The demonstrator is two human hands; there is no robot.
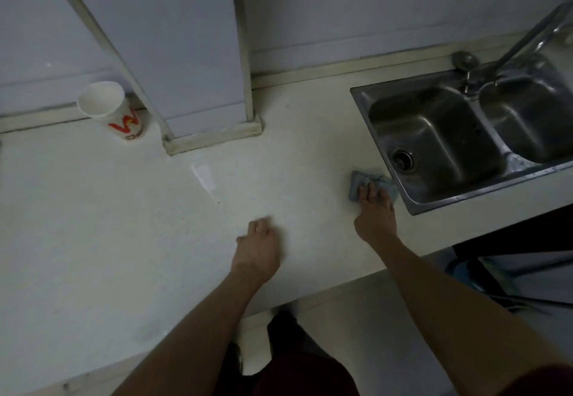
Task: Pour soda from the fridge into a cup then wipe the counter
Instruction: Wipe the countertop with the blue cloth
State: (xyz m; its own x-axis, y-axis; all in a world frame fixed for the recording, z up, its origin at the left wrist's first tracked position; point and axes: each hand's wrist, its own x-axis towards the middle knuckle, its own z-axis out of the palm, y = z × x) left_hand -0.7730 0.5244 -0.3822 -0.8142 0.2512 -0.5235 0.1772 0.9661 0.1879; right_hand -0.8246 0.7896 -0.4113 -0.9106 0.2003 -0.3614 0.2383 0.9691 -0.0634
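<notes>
My right hand presses flat on the cloth beside the sink, my left hand rests loosely curled and empty on the counter, the cup well apart.

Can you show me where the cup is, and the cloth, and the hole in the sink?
cup [125,123], head view, on its side wall by the red letter.
cloth [356,182], head view, on its left part beside the fingers.
sink drain [402,157], head view, on its middle.

Right hand presses cloth beside sink.
</notes>
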